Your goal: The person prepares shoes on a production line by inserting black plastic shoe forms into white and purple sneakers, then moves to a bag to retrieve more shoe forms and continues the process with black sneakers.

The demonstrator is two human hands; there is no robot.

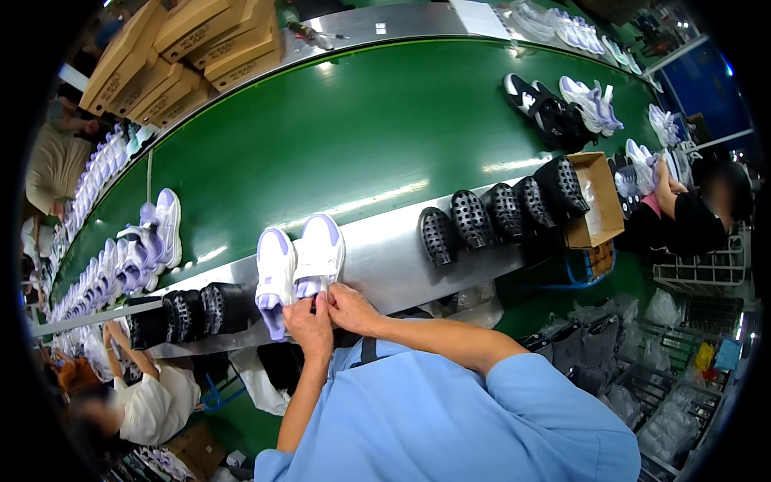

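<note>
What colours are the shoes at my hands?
The shoes are white and pale purple: head view.

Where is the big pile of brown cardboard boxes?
In the head view, the pile is at the upper left, by the far edge of the shiny green tabletop.

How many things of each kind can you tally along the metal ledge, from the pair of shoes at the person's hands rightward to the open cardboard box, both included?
White-and-purple shoes: 2
Black dotted pieces: 5
Open cardboard box: 1
Total: 8
</note>
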